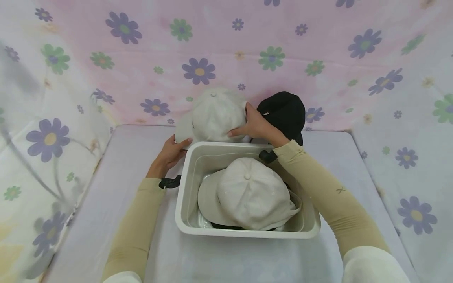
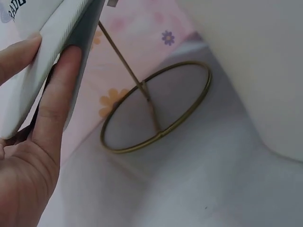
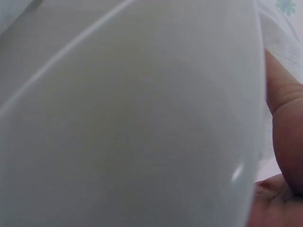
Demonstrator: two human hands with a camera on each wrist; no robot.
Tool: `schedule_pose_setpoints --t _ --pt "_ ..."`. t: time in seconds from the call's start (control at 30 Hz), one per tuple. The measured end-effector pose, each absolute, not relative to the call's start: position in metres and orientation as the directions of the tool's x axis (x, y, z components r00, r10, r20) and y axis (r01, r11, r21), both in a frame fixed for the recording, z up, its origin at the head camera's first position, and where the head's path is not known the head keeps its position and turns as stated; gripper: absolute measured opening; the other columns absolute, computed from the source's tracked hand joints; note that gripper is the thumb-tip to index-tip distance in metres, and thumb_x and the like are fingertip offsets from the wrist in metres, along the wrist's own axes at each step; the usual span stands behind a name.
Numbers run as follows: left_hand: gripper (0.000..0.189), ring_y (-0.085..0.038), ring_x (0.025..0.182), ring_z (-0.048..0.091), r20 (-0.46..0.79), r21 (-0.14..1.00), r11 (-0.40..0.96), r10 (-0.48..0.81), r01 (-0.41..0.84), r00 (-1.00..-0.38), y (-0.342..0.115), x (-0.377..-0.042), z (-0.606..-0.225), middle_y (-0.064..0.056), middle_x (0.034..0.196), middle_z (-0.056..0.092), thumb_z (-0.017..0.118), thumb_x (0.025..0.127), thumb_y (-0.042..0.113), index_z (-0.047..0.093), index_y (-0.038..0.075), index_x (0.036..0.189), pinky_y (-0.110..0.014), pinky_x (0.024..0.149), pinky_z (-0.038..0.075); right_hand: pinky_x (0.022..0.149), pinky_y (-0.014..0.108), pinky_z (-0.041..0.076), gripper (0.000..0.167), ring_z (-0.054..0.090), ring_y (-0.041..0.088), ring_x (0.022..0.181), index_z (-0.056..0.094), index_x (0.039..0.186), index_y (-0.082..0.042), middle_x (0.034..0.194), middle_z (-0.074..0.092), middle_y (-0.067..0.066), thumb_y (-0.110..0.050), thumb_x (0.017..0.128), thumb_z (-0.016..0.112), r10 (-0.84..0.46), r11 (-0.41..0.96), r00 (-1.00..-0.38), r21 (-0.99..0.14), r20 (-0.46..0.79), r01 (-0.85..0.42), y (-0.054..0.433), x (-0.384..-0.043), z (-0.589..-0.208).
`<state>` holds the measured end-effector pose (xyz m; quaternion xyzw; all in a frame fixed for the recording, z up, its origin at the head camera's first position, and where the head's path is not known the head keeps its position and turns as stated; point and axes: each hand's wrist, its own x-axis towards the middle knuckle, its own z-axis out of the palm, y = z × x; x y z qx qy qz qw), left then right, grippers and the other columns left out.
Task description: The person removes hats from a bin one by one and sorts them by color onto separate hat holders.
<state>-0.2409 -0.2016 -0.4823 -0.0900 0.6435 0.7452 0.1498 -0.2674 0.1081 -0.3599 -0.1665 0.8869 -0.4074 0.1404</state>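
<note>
A white baseball cap [image 1: 218, 114] is at the back, behind the bin, its brim to the left. My left hand [image 1: 170, 154] pinches that brim between thumb and fingers; dark lettering shows on the cap in the left wrist view. The cap's right side is gripped by my right hand [image 1: 257, 125], thumb in front and fingers behind. In the right wrist view, the bin wall [image 3: 142, 118] hides most of the cap, and only part of the hand [image 3: 289, 137] shows. A brass-coloured wire stand [image 2: 156, 135] with a ring base stands below the cap.
In front of the hands is a cream plastic bin [image 1: 247, 234], with a beige cap [image 1: 253, 192] lying in it over something dark. A black cap [image 1: 283, 112] stands right of the white one. Flowered cloth [image 1: 226, 51] closes off the back and sides.
</note>
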Motion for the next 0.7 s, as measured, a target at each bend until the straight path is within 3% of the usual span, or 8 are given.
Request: schedule_pose_setpoints --t 0.17,0.47,0.7 --pt "0.055 -0.010 0.101 0.061 -0.300 0.939 -0.138 0.116 -0.314 -0.947 -0.198 -0.236 -0.484 -0.002 0.124 0.050 0.064 0.102 0.016 0.037 0.005 0.148 -0.018 0.082 0.055 0.113 0.046 0.039 0.103 0.044 0.031 0.134 0.023 0.152 -0.001 0.150 0.038 0.018 -0.027 0.078 0.090 -0.424 0.607 -0.897 -0.774 -0.123 -0.181 0.107 -0.265 -0.361" --pt "0.055 -0.005 0.082 0.066 -0.323 0.940 -0.089 0.091 -0.330 -0.942 -0.199 -0.227 -0.478 -0.005 0.112 0.057 0.064 0.102 0.020 0.037 0.005 0.147 -0.017 0.071 0.054 0.114 0.047 0.038 0.094 0.042 0.033 0.137 0.024 0.148 0.004 0.149 0.038 0.022 -0.022 0.081 0.086 -0.433 0.643 -0.889 -0.742 -0.148 -0.189 0.109 -0.260 -0.359" --pt "0.070 -0.006 0.095 0.066 -0.346 0.938 0.022 0.139 -0.347 -0.928 -0.207 -0.217 -0.469 -0.022 0.141 0.050 0.062 0.102 0.017 0.024 0.004 0.159 -0.019 0.081 0.056 0.117 0.047 0.034 0.098 0.035 0.033 0.145 0.016 0.154 0.005 0.156 0.031 0.025 -0.022 0.085 0.081 -0.471 0.680 -0.866 -0.693 -0.164 -0.239 0.112 -0.253 -0.347"
